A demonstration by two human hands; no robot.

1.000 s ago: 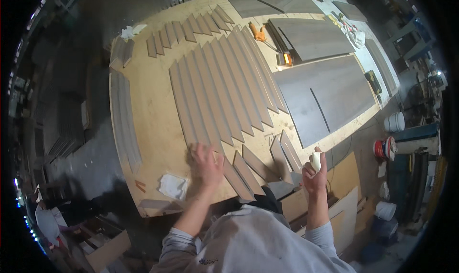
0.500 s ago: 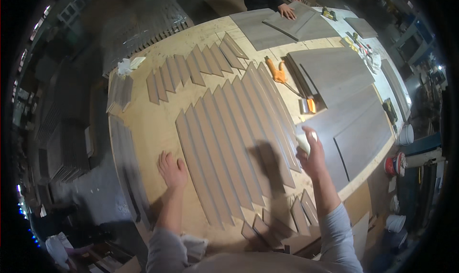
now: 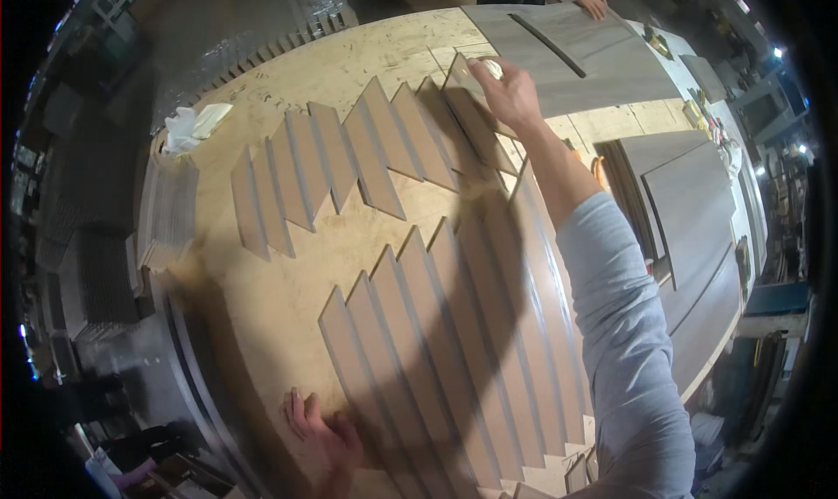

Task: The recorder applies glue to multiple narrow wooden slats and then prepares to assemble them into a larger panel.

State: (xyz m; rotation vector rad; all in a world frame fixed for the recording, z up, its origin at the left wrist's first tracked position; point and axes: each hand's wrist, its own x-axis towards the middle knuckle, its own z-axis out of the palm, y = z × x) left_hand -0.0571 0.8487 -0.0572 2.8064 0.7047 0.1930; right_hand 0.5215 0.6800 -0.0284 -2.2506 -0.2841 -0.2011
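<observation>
My right hand (image 3: 508, 96) reaches over the far row of short slanted boards (image 3: 327, 150), its fingers closed round what looks like a small white squeeze bottle (image 3: 494, 68), mostly hidden in the grip. It is over the last board at the row's right end. Long slanted boards (image 3: 436, 324) with grey edges lie side by side nearer me; thin pale lines run along the ones on the right. Beside their left edge, my left hand (image 3: 323, 433) leans on the wooden tabletop (image 3: 253, 324), fingers spread, holding nothing.
A co-worker's hands (image 3: 592, 0) touch a large grey panel (image 3: 567, 58) at the far side. Stacked grey panels (image 3: 698, 185) lie on the right, partly behind my arm. A stack of short boards (image 3: 170, 206) and white crumpled plastic (image 3: 181, 130) sit at the left.
My right hand has moved far forward with the white bottle, from beside the long boards to the far row. The view has shifted; my left hand appears lower, still on the table.
</observation>
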